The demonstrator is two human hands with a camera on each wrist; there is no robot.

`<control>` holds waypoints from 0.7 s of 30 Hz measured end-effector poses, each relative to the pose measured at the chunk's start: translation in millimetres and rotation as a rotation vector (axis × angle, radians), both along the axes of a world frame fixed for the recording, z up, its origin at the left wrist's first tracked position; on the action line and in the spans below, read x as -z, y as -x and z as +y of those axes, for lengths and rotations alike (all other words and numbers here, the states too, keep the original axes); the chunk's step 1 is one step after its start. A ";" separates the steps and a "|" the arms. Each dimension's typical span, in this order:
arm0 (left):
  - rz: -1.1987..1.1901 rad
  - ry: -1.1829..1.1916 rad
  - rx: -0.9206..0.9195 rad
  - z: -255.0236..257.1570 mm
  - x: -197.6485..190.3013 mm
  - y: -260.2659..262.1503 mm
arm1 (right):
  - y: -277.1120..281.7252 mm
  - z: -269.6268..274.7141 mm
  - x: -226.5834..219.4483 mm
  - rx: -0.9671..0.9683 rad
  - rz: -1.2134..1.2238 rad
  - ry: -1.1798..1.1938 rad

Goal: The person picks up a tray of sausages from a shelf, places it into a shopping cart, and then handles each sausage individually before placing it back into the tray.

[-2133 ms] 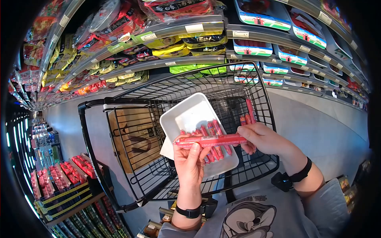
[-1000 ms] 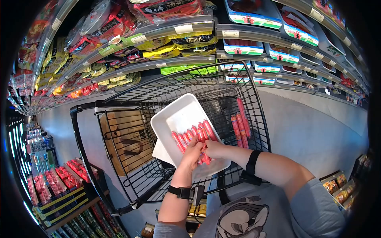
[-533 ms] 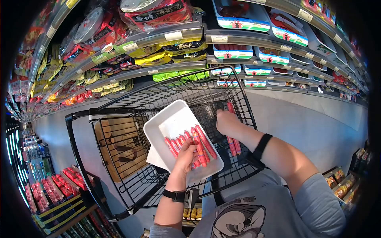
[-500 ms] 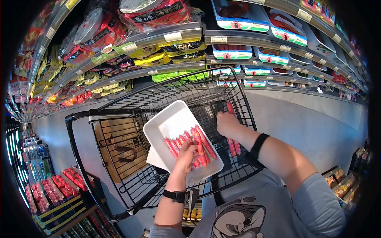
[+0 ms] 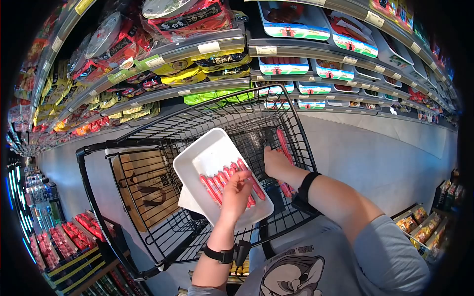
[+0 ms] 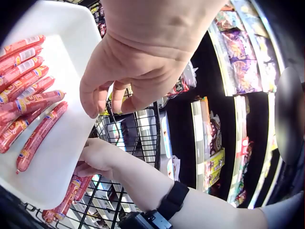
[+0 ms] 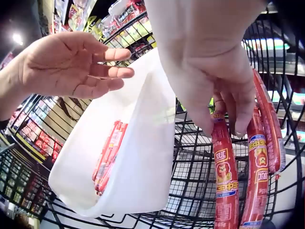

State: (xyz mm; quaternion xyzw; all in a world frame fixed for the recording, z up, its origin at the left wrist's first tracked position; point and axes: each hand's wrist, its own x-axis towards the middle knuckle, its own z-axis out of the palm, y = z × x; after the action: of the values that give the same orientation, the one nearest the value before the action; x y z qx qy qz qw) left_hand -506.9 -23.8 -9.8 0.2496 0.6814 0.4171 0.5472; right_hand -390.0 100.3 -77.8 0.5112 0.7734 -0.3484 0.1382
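Observation:
A white tray (image 5: 185, 165) sits tilted on the black wire cart, with several red-wrapped sausages (image 6: 28, 83) side by side in it. My left hand (image 5: 236, 197) hovers over the sausages, fingers relaxed and holding nothing; its palm faces up in the right wrist view. Beyond the tray's right side, my right hand (image 7: 209, 67) reaches down into the cart and pinches the upper end of a red sausage (image 7: 225, 176). Two more sausages lie close beside that one, including one with a yellow label (image 7: 257, 179).
A brown bag (image 5: 140, 190) lies at the cart's left end. Shelves of packaged food (image 5: 197, 74) run across the back. A stand of red packs (image 5: 79, 232) is at the left, and boxed goods (image 5: 422, 227) are at the lower right. The black cart rim (image 5: 187, 109) surrounds the tray.
Both hands held one sausage earlier; it was lowered into the tray. The right hand then moved right into the cart. The left hand has let go and lifted slightly.

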 end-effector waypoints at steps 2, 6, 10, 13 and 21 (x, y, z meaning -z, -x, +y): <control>0.038 0.008 0.033 5.4 -8.3 -5.7 | 2.1 9.8 -25.3 -0.043 0.062 0.002; 0.081 0.008 0.044 15.4 -26.2 -17.9 | 11.6 28.9 -83.9 -0.104 0.306 -0.024; -0.035 -0.011 0.218 19.1 -38.1 -12.1 | 14.1 37.5 -133.8 -0.071 0.570 0.096; -0.318 -0.107 0.022 19.3 -52.7 -12.3 | 14.7 34.8 -154.2 -0.062 0.718 0.327; -0.462 -0.349 -0.590 10.3 -78.1 -4.3 | -17.1 13.4 -164.5 0.020 0.855 0.556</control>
State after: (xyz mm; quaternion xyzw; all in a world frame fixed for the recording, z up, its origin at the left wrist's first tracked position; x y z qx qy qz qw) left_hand -502.6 -13.5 68.2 0.0322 0.5019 0.7105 0.4921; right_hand -372.9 113.6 86.7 0.2744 0.6338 -0.7204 -0.0631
